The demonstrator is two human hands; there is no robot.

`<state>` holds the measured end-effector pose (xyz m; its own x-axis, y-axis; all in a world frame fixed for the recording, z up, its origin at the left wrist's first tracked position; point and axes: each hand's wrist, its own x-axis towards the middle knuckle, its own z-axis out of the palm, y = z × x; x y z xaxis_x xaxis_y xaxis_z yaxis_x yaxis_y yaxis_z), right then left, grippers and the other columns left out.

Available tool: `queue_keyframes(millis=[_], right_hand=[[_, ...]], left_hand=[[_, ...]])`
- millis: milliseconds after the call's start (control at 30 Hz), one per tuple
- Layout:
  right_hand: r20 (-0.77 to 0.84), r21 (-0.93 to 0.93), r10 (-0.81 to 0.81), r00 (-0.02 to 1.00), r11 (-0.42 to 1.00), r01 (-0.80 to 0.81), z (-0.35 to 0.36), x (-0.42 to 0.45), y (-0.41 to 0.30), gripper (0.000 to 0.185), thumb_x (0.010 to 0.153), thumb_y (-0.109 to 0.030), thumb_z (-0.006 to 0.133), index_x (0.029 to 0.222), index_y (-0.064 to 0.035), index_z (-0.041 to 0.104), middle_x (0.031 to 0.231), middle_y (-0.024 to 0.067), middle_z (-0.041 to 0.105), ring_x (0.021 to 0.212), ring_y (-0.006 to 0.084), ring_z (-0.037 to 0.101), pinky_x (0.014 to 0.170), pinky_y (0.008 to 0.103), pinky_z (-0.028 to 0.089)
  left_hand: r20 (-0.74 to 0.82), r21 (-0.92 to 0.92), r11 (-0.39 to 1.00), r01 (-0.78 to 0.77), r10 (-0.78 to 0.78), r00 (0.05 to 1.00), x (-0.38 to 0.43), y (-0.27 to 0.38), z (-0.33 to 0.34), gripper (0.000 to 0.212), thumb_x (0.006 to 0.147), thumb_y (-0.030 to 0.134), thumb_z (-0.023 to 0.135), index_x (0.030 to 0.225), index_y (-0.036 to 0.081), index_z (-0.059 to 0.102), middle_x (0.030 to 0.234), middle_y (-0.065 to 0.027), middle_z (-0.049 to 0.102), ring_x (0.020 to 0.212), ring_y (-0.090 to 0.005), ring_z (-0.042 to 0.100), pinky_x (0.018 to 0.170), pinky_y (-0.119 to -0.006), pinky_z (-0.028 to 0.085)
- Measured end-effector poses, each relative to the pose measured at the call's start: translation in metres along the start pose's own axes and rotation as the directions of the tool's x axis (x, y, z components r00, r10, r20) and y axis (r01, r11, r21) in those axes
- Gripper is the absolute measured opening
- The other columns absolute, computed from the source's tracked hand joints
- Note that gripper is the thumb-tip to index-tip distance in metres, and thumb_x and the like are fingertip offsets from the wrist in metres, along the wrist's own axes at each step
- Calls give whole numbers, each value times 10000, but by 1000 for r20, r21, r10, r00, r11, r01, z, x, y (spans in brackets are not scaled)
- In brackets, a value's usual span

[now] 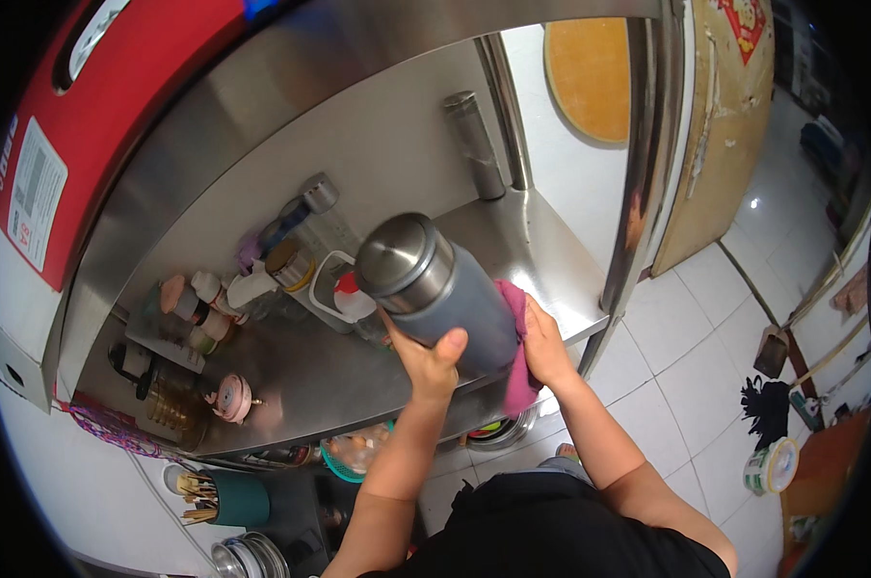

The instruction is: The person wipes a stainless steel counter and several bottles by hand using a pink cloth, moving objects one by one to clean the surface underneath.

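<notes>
A large grey vacuum flask [464,303] with a steel lid is tilted above a stainless steel shelf [291,390]. My left hand [428,357] grips its side below the lid, thumb over the front. With my right hand [547,343] I hold a dark pink cloth [518,390] against the flask's lower right side; the cloth hangs down below the hand. Behind the flask, on the shelf, are a clear jug with a white handle and a red cap [347,289] and jars with metal lids [289,264]. The flask's base is partly hidden by the cloth.
A steel cylinder [475,144] stands at the shelf's back right, by a steel post [508,115]. Bottles [197,303], a pink round object [233,399] and an amber glass jug [175,404] are on the left. Below are a teal basket [345,462] and a green chopstick holder [240,498].
</notes>
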<state>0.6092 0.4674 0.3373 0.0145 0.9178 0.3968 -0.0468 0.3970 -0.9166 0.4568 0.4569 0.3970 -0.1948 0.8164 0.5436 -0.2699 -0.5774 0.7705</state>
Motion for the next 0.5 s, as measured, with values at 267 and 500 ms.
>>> queue_keyframes(millis=[267,500], right_hand=[[-71,120,74,995,991,-65,-22,20,33,214,985,-174,559,1025,18,646,826,39,680,775,75,588,724,259,489],[19,118,46,999,992,-48,-32,21,47,263,977,-208,561,1091,17,637,907,129,718,839,160,660,784,315,509]], left_hand=[[-165,426,880,-212,306,938,118,-66,43,1047,677,217,879,1465,-25,234,1401,-176,407,1274,-291,435,1085,-378,340],[-218,607,782,-143,337,916,215,-148,25,1027,656,236,901,1447,-5,292,1404,-205,425,1262,-361,472,1070,-442,391]])
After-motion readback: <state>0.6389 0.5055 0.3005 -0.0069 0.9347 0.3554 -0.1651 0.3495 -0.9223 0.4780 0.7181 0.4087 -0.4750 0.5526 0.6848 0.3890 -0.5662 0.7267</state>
